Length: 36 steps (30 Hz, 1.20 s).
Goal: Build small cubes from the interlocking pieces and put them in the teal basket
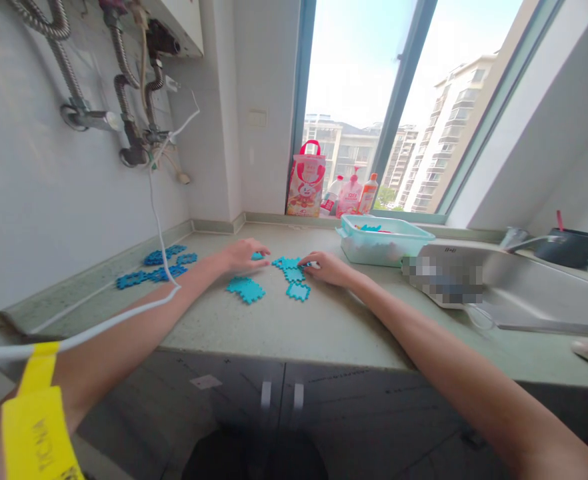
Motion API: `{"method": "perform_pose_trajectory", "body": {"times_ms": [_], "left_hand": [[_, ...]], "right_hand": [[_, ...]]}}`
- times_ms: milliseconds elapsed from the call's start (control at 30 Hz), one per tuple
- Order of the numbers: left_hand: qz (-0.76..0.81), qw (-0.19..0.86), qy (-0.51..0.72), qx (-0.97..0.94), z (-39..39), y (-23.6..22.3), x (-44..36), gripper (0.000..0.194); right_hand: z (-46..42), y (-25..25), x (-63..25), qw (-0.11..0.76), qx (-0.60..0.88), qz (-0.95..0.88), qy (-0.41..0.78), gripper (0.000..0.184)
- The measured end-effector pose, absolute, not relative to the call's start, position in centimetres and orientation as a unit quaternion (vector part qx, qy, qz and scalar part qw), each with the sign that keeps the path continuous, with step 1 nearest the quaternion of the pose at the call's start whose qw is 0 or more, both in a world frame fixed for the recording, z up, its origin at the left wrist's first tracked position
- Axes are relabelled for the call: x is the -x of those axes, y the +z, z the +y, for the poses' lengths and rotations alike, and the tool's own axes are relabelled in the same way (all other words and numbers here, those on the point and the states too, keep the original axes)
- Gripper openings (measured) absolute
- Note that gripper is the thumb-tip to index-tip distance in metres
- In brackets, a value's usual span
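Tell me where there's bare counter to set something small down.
The widest bare patch of counter runs from the turquoise pieces to the front edge, between your forearms. A smaller one lies behind the pieces, left of the plastic box. It's crowded around your left hand and right hand, and among the blue pieces at far left.

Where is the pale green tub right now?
In the head view, the tub sits right of centre on the counter, between the right hand and the sink.
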<state>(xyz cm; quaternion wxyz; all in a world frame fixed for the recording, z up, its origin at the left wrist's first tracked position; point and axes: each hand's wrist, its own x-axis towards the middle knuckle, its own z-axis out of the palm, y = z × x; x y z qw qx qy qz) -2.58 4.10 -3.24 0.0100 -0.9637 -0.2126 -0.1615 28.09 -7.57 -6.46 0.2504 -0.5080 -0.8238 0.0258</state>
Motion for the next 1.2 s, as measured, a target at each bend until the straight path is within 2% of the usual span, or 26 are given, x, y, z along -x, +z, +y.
{"method": "perform_pose_trajectory", "body": {"times_ms": [100,333,433,533,667,833,933,1067,1200], "left_hand": [[-0.216,-0.015,-0.145,0.966,3.7,-3.4,2.5,0.05],[-0.22,-0.098,-0.157,0.958,4.5,-3.9,2.4,0.038],[-0.238,-0.134,-0.195,0.942,5.0,-4.7,2.0,0.041],[-0.256,-0.196,-0.247,0.914,5.1,-5.0,1.6,0.047],[-0.237,-0.216,-0.292,0.901,4.7,-4.5,1.6,0.042],[-0.179,-0.179,-0.288,0.924,3.9,-3.8,2.0,0.031],[-0.116,-0.148,-0.262,0.947,3.6,-3.5,2.1,0.027],[-0.077,-0.067,-0.192,0.976,3.1,-2.6,2.0,0.028],[-0.077,0.048,-0.136,0.987,2.3,-1.2,2.3,0.032]], "right_hand": [[-7.6,-6.6,-26.6,0.274,0.502,-0.821,0.015,0.035],[-7.5,-6.7,-27.2,0.25,0.573,-0.78,-0.009,0.018],[-7.2,-6.8,-27.2,0.311,0.586,-0.747,0.036,0.012],[-6.9,-6.9,-27.2,0.39,0.569,-0.713,0.124,0.014],[-7.0,-6.6,-27.3,0.441,0.515,-0.717,0.162,0.014],[-8.2,-5.5,-27.0,0.405,0.486,-0.769,0.096,0.011],[-9.2,-4.6,-26.5,0.34,0.462,-0.819,0.006,0.013],[-10.1,-3.7,-25.8,0.238,0.456,-0.853,-0.081,0.017],[-10.2,-3.5,-25.8,0.206,0.475,-0.847,-0.121,0.024]]}}
